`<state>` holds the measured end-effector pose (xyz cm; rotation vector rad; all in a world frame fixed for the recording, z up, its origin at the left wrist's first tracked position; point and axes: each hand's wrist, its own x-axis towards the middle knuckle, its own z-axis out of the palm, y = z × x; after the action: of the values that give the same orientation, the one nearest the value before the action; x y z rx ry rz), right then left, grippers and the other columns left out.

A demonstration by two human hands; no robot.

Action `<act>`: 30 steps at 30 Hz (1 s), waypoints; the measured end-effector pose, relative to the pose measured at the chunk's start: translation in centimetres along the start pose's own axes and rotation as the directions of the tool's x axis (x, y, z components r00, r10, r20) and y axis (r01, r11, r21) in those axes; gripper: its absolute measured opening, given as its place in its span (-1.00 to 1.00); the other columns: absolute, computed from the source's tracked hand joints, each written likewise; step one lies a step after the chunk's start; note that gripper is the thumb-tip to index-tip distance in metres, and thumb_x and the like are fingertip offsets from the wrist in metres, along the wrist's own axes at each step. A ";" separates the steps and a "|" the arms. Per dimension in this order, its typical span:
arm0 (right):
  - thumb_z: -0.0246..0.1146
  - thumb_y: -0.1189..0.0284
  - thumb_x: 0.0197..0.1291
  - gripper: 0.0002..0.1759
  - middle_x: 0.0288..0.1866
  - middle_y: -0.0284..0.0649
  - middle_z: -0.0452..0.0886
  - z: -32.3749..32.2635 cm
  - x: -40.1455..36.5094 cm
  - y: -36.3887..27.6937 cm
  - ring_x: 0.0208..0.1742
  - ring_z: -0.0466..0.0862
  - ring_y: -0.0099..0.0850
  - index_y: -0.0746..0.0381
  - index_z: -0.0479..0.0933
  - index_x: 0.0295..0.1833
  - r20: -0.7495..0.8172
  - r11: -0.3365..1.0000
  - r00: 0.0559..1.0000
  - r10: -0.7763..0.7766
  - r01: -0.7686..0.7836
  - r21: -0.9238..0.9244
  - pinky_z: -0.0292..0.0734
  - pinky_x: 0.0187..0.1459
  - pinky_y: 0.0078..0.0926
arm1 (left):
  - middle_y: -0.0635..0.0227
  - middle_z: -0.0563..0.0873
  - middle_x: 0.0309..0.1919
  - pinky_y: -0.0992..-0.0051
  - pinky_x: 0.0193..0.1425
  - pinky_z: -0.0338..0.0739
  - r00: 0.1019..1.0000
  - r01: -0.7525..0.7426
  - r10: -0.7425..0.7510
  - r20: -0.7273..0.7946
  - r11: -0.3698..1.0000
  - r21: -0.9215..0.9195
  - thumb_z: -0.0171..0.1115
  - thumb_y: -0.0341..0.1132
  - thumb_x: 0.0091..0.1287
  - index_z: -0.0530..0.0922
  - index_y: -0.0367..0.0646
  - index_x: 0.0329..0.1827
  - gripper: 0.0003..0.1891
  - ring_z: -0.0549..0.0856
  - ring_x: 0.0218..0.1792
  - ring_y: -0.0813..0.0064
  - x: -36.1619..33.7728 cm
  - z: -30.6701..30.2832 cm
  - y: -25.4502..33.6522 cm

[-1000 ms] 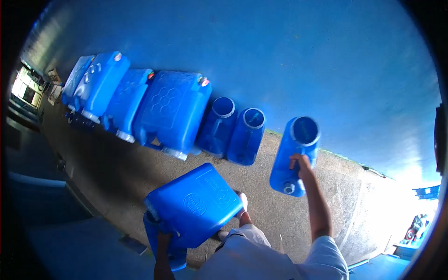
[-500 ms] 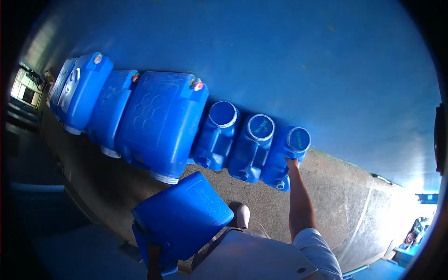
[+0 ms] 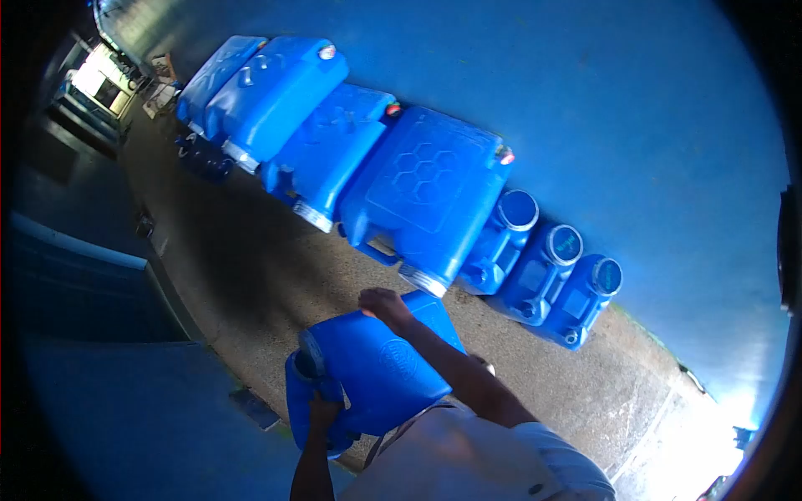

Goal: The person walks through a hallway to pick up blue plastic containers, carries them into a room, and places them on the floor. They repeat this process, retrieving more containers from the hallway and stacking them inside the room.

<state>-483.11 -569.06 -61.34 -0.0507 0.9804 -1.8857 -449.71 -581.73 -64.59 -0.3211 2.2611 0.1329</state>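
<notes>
A large blue jerrycan [image 3: 393, 355] with a round embossed mark on its flat side is tilted against my body. My left hand [image 3: 324, 411] is closed around its handle at the lower left. Near the jerrycan's upper edge is my right hand [image 3: 386, 306], its fingers curled. Whether it touches the jerrycan or holds something is hidden. Beyond it stands a big blue jerrycan [image 3: 422, 179] with a honeycomb pattern. To its right, three smaller blue jugs with round lids form a row, the rightmost jug [image 3: 581, 302] at the end.
More blue jerrycans [image 3: 276, 96] line the blue wall [image 3: 585, 108] at the upper left. A small dark container [image 3: 206, 159] lies beside them on the concrete floor [image 3: 251, 259]. A raised edge [image 3: 171, 305] runs along the left.
My right hand has left the rightmost small jug and moved left, over the tilted jerrycan. The view has turned, so the row appears farther right. My left hand still grips the handle.
</notes>
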 end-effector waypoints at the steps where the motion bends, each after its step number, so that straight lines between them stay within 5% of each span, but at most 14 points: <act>1: 0.11 0.34 0.18 -0.59 0.05 -0.11 0.44 -0.3 4.5 3.4 0.11 0.43 -0.31 0.30 0.34 0.10 0.003 0.991 1.000 0.002 -0.003 0.137 0.32 0.15 -0.32 | -0.14 0.34 0.07 0.11 0.09 0.33 0.954 0.207 -0.272 -0.125 0.901 -0.381 0.21 -0.12 -0.13 0.37 -0.05 0.12 -0.36 0.39 0.03 -0.14 -0.1 0.2 0.5; 2: 0.12 0.34 0.17 -0.51 0.17 -0.13 0.31 -0.2 7.1 4.3 0.22 0.27 -0.32 0.22 0.23 0.19 -0.198 0.910 0.980 0.005 0.077 0.406 0.16 0.22 -0.28 | -0.11 0.34 0.08 0.10 0.08 0.34 0.828 0.296 -0.544 -0.133 0.628 -0.720 0.20 -0.12 -0.11 0.43 0.00 0.06 -0.44 0.38 0.04 -0.15 -0.1 0.2 0.4; 5: 0.15 0.32 0.14 -0.27 0.40 -0.24 -0.06 0.2 10.1 1.6 0.40 -0.10 -0.32 0.02 -0.07 0.36 -0.550 0.731 0.825 0.127 0.297 0.614 -0.19 0.33 -0.11 | -0.11 0.32 0.10 0.13 0.10 0.34 0.919 0.248 -0.354 -0.172 0.861 -0.445 0.23 -0.11 -0.15 0.35 -0.10 0.13 -0.32 0.39 0.04 -0.14 2.7 5.9 -4.0; 8: 0.22 0.31 0.07 -0.40 0.26 -0.16 0.20 -0.8 11.1 0.4 0.31 0.11 -0.25 0.12 0.17 0.23 -0.591 0.592 0.792 0.150 0.407 0.696 -0.09 0.30 -0.04 | -0.17 0.31 0.08 0.24 0.15 0.33 0.910 0.294 -0.408 -0.073 0.760 -0.579 0.25 -0.07 -0.22 0.06 -0.30 0.26 -0.06 0.39 0.05 -0.15 -0.7 -0.4 -2.4; 13: 0.16 0.41 0.05 -0.85 -0.40 -0.28 0.45 6.8 2.4 -11.5 -0.22 0.45 -0.33 0.18 0.38 -0.50 -0.482 0.470 0.750 -0.453 0.660 0.586 0.23 0.04 -0.01 | -0.22 0.30 0.07 0.09 0.08 0.36 0.834 0.332 -0.548 -0.066 0.594 -0.733 0.23 -0.07 -0.11 0.36 -0.01 0.13 -0.36 0.38 0.02 -0.27 -0.1 -0.3 -3.4; 15: 0.17 0.46 -0.10 -0.89 -0.33 -0.26 0.44 4.6 -0.9 -17.1 -0.23 0.43 -0.31 0.17 0.35 -0.51 -0.451 0.497 0.701 -0.553 0.712 0.497 0.25 -0.02 -0.01 | -0.22 0.30 0.06 0.07 0.07 0.37 0.847 0.324 -0.526 -0.072 0.620 -0.714 0.22 -0.07 -0.09 0.40 0.03 0.10 -0.40 0.37 0.03 -0.29 -1.3 -0.4 -3.7; 16: 0.18 0.46 -0.12 -0.91 -0.36 -0.21 0.46 4.5 -4.6 -19.5 -0.23 0.44 -0.27 0.17 0.39 -0.46 -0.351 0.486 0.360 -0.864 0.778 -0.399 0.26 -0.03 0.01 | -0.22 0.31 0.07 0.08 0.08 0.36 0.913 0.257 -0.362 -0.187 0.867 -0.426 0.23 -0.06 -0.11 0.33 -0.05 0.15 -0.33 0.37 0.04 -0.28 -1.9 -1.0 -3.5; 17: 0.20 0.45 -0.09 -0.88 -0.37 -0.16 0.49 0.1 -6.5 -22.4 -0.19 0.47 -0.20 0.16 0.42 -0.37 -0.518 0.669 0.644 -0.564 0.723 0.171 0.27 -0.03 0.06 | -0.21 0.31 0.07 0.09 0.09 0.36 0.959 0.142 -0.157 -0.235 0.987 -0.076 0.24 -0.06 -0.13 0.27 -0.13 0.19 -0.25 0.37 0.05 -0.26 -2.5 -1.6 -3.2; 18: 0.23 0.41 -0.05 -0.82 -0.36 -0.13 0.52 -1.2 -10.7 -24.7 -0.13 0.48 -0.11 0.16 0.43 -0.29 -0.470 0.563 0.733 -0.492 0.679 0.471 0.26 -0.01 0.11 | -0.21 0.31 0.07 0.09 0.09 0.36 0.963 0.128 -0.141 -0.230 0.989 -0.070 0.24 -0.06 -0.13 0.27 -0.13 0.19 -0.25 0.37 0.05 -0.26 -3.0 -1.5 -3.2; 21: 0.21 0.41 0.06 -0.82 -0.37 -0.15 0.54 -3.0 -25.4 -27.7 -0.16 0.52 -0.17 0.27 0.44 -0.26 -0.456 0.569 0.639 -0.620 0.766 0.299 0.32 0.06 -0.09 | -0.23 0.28 0.11 0.14 0.14 0.33 0.984 0.090 -0.090 -0.156 0.996 -0.010 0.24 -0.06 -0.16 0.25 -0.17 0.19 -0.22 0.36 0.08 -0.22 -1.9 -1.6 -2.7; 23: 0.19 0.39 0.10 -0.82 -0.41 -0.21 0.53 -2.3 -35.1 -29.4 -0.26 0.53 -0.37 0.28 0.45 -0.26 -0.591 0.590 0.406 -0.697 0.793 -0.151 0.43 -0.06 -0.42 | -0.23 0.24 0.15 0.11 0.18 0.28 0.819 0.357 -0.571 -0.051 0.577 -0.734 0.23 -0.08 -0.14 0.37 -0.05 0.12 -0.34 0.32 0.09 -0.26 -1.4 -2.3 -1.4; 24: 0.17 0.38 0.12 -0.81 -0.38 -0.28 0.52 -2.8 -39.4 -29.7 -0.30 0.53 -0.46 0.28 0.44 -0.24 -0.618 0.578 0.366 -0.696 0.796 -0.179 0.45 -0.18 -0.50 | -0.23 0.24 0.15 0.11 0.18 0.28 0.824 0.356 -0.563 -0.055 0.591 -0.724 0.23 -0.08 -0.14 0.37 -0.05 0.12 -0.34 0.32 0.09 -0.26 -1.7 -3.1 -0.8; 27: 0.11 0.37 0.16 -0.86 -0.48 -0.43 0.38 -7.4 -51.2 -31.3 -0.57 0.34 -0.70 0.19 0.41 -0.22 -0.626 0.757 0.596 -0.502 0.653 0.015 0.29 -0.56 -0.77 | -0.19 0.28 0.15 0.15 0.20 0.26 0.883 0.350 -0.470 -0.012 0.673 -0.652 0.24 -0.08 -0.17 0.28 -0.14 0.19 -0.23 0.32 0.08 -0.24 -1.6 -5.1 1.0; 30: 0.12 0.39 0.15 -0.89 -0.53 -0.41 0.36 -10.9 -55.2 -28.8 -0.64 0.33 -0.65 0.20 0.39 -0.29 -0.795 0.850 0.426 -0.432 0.486 -0.201 0.28 -0.64 -0.68 | -0.15 0.35 0.10 0.15 0.21 0.23 0.975 0.195 -0.211 -0.067 0.962 -0.192 0.24 -0.06 -0.18 0.25 -0.19 0.20 -0.20 0.32 0.10 -0.19 -0.8 -5.0 2.1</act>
<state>-479.86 -514.09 -30.27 0.7618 1.6686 -2.5153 -453.45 -580.55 -60.71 -0.6671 2.2900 0.2255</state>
